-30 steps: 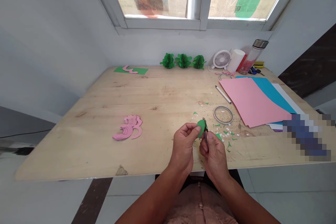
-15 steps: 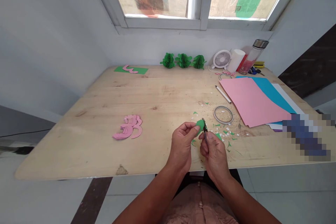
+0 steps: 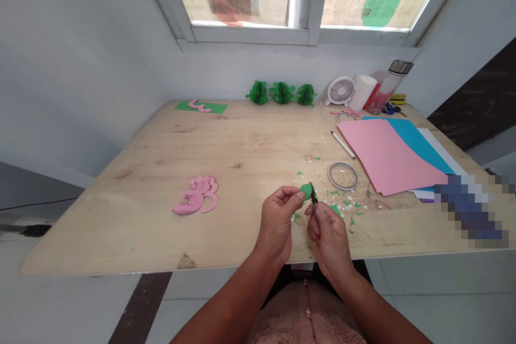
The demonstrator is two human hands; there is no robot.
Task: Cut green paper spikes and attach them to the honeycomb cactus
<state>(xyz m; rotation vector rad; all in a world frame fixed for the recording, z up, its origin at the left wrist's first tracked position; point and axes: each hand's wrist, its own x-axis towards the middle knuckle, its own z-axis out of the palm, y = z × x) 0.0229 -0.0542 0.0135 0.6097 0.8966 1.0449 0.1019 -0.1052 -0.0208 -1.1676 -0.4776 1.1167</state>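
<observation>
A small green paper piece (image 3: 306,191) with a rounded edge is pinched between the thumb and fingers of my left hand (image 3: 281,215). My right hand (image 3: 329,228) is closed round the handles of a pair of scissors (image 3: 313,194), whose dark blades point away from me and lie against the paper's right edge. My fingers hide most of the handles. Green offcuts (image 3: 336,209) and tiny white scraps lie scattered on the wooden table (image 3: 242,236) beside and beyond my right hand.
Pink curved cutouts (image 3: 197,195) lie stacked at left. Farther back are a green strip (image 3: 220,109), green paper trees (image 3: 282,93), a small fan (image 3: 341,90) and a bottle (image 3: 391,87). At right are a tape roll (image 3: 331,177), a white pen (image 3: 342,145) and pink sheets (image 3: 387,156).
The green paper and my left hand have shifted slightly left. The scissor blades have tilted a little to the left, still at the paper's edge.
</observation>
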